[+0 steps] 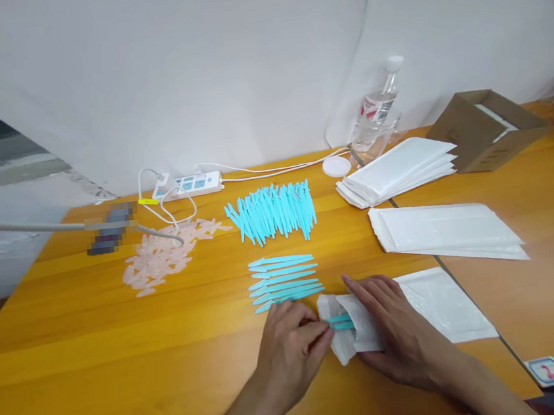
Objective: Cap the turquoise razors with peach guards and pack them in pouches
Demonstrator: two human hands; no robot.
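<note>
My right hand (399, 330) is closed around a small white padded envelope (363, 327), whose mouth faces left. Slim turquoise plastic sticks (341, 321) lie partly inside that mouth. At their outer ends, my left hand (291, 341) pinches with thumb and index finger. Just above the left hand, several turquoise sticks (284, 277), each with a flattened, blade-like end, lie in a spaced row. Farther back is a dense pile of the same sticks (275, 213). Another white padded envelope (450, 305) lies flat under the right hand's far side.
More white envelopes (447, 229) and a fanned stack (401, 168) lie at right, before an open cardboard box (478, 140). A clear bottle (378, 108) stands by the wall. Pale pink pieces (163, 259) lie at left, near a power strip (198, 184) with cables.
</note>
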